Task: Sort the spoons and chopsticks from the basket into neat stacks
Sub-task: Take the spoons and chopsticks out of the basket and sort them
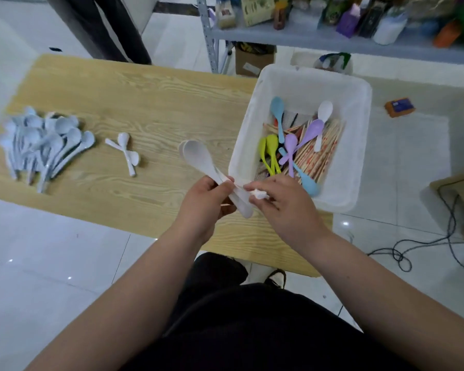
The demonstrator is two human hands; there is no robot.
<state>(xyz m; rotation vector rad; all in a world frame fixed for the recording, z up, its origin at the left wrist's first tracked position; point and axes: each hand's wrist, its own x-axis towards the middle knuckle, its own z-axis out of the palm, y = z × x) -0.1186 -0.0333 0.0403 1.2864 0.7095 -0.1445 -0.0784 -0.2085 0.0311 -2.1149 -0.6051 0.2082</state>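
My left hand (202, 203) grips a small stack of white plastic spoons (198, 156) by their handles, bowls pointing up and left over the wooden table (134, 89). My right hand (281, 202) pinches the handle ends of the same stack beside the white basket (359, 124). Inside the basket lie blue, green, purple and white spoons (292, 145) on top of wrapped chopsticks (324, 148). A heap of pale blue-white spoons (42, 143) rests at the table's left. Two small white spoons (125, 152) lie crossed to the right of that heap.
A metal shelf (332, 36) loaded with bottles and boxes stands behind the basket. Someone's dark trouser legs (105, 25) stand past the table's far edge. A black cable (426, 247) trails over the tiled floor at right, near a cardboard box (461, 199).
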